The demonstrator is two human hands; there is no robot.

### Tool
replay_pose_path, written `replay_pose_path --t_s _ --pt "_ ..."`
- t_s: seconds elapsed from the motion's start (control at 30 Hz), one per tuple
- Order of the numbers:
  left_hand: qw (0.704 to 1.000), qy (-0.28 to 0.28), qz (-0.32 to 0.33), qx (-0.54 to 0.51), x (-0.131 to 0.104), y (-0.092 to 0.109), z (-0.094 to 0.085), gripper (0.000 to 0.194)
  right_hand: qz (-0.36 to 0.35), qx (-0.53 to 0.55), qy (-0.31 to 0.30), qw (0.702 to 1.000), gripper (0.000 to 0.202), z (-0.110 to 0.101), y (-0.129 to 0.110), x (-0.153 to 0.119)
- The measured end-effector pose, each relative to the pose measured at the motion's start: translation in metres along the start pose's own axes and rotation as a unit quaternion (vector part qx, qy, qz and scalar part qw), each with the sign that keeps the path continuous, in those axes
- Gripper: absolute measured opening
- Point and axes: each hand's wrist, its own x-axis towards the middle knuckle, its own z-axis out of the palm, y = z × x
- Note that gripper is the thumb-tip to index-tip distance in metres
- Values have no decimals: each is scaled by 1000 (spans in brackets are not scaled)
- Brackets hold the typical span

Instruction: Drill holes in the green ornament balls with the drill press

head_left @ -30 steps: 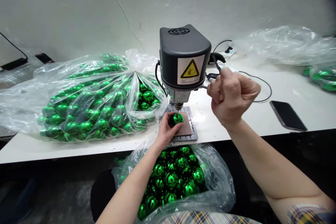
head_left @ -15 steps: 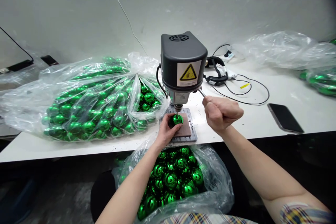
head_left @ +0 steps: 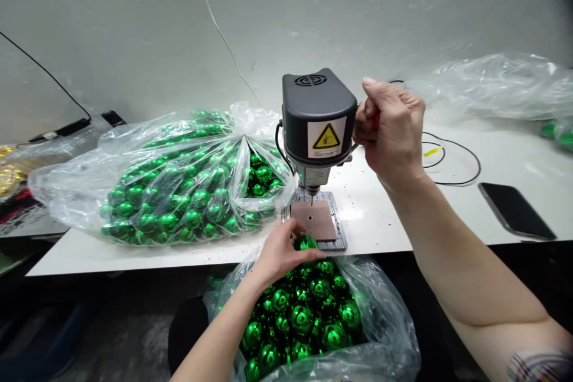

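Note:
My left hand (head_left: 286, 250) has its thumb and fingers around a shiny green ball (head_left: 307, 243), just in front of the drill press base (head_left: 341, 241) and above the near bag. My right hand (head_left: 391, 125) is closed on the red-tipped lever (head_left: 376, 122) at the right side of the drill press (head_left: 319, 116). The bit (head_left: 312, 198) stands above a brown pad (head_left: 320, 221) with a small dark hole. In my lap, an open clear bag (head_left: 385, 316) holds several green balls (head_left: 302, 319).
A large clear bag (head_left: 179, 185) of green balls covers the table's left part. A phone (head_left: 516, 210) lies at the right, near the looped black cable (head_left: 478, 161). Behind them is another plastic bag (head_left: 496, 86). Dark crumbs dot the white table (head_left: 376, 221).
My left hand has brought the green ball off the pad, toward me. My right hand has risen with the lever, and the bit no longer meets the ball. The view has shifted slightly.

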Motion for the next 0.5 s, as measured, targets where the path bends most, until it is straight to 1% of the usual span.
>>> replay_pose_path --t_s 0.03,0.07,0.13,0.2,0.23,0.27,0.33,0.37,0.43,0.47,0.5 --pt "1000 -8 21 21 2 3 -12 38 -4 0 -4 1000 48 -1 3 0" --pt "998 13 37 39 10 4 -23 32 -11 -1 -12 1000 48 -3 6 0" --pt "991 103 44 76 39 1 -42 20 -23 -2 -27 999 47 -6 10 0" --pt "973 181 37 138 80 -9 -55 9 -29 -2 -32 999 46 -8 13 0" --pt "968 195 21 159 100 -16 -59 9 -30 -3 -31 999 46 -8 13 0" --pt "967 191 4 171 118 -22 -62 15 -30 -3 -31 999 46 -8 12 0" --pt "970 166 -26 177 143 -32 -65 28 -25 -2 -27 999 47 -7 10 -1" --pt "972 157 -32 170 149 -35 -65 31 -20 -2 -24 1000 47 -6 8 -1" --pt "980 159 -32 116 148 -36 -67 32 -10 0 -16 1000 47 -3 5 -2" --pt "984 164 -34 59 142 -34 -67 33 -8 1 -12 1000 46 -2 3 -3" --pt "985 165 -43 -20 134 -31 -68 36 -9 2 -8 1000 45 -1 2 -4"
